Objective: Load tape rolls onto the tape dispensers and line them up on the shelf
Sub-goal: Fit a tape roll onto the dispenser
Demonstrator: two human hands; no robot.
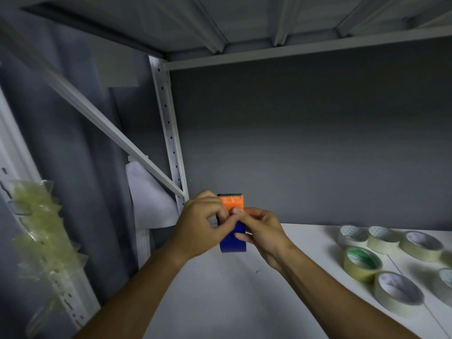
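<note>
Dispenser (231, 204) and blue tape (232, 241) half-hidden by 2 hands (232, 226).

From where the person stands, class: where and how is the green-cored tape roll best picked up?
Pinch the green-cored tape roll from above, one finger inside its open core and the thumb on the outer wall. It lies flat on the shelf, hole up, with neighbouring rolls close at its far and near right sides.

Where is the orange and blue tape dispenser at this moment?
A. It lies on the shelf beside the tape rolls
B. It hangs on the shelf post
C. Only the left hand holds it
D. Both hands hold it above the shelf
D: the left hand and the right hand both grip the tape dispenser above the white shelf, apart from the tape rolls lying at the right.
</note>
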